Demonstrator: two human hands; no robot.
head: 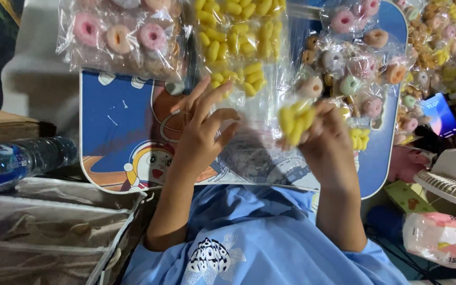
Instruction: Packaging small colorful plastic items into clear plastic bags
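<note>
Over the blue cartoon-printed surface (106, 121), both hands are up and busy. Left hand (201, 132) has its fingers spread, tips touching a clear bag (254, 142) that stretches between the two hands. Right hand (325, 134) is closed around a clump of yellow snacks (295, 122), pinched tight through the plastic at the bag's right end. So one hand splayed against the film, the other clamped on the snacks, the two a little apart with the bag between them.

Far of the hands, more packed bags lie along the surface: a ring-snack bag (120, 37) with pink and orange rings at far left, a yellow-snack bag (236, 42) in the middle, just beyond the left fingertips, and another bag of mixed rings (354, 68) to the right. A heap of similar bags (439, 42) piles up at far right, off the surface.

Near left, a water bottle (17, 161) lies on its side, with a zippered bag (54, 227) just nearer. Right side, a small white fan (455, 177) sits near a pink-and-white packet (444, 237). Light blue shirt (259, 237) fills the near centre.
</note>
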